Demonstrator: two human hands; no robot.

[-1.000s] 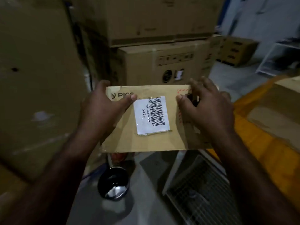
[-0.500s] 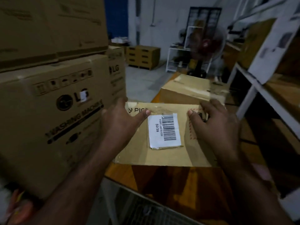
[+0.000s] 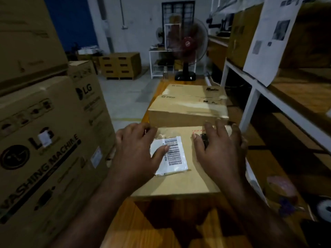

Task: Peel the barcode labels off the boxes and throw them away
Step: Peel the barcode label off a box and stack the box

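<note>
While the box [image 3: 179,183] lies on the wooden table [image 3: 161,221], the left hand [image 3: 136,149] rests on it with fingers spread, thumb on the white barcode label [image 3: 174,154]. The right hand [image 3: 218,153] lies flat beside the label, holding nothing.

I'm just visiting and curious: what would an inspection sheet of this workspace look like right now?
Surface: orange wooden table.
Job's things: near box on the table; barcode label on its top, not yet peeled; two more boxes behind it.
Clutter: blurred items at lower right, unidentifiable.
Grippers: left hand flat on the box, thumb on the label; right hand flat on the box's right side.
Cables: nothing seen.
Surroundings: LG cartons at left, fan behind, shelf with paper sheet at right.
</note>
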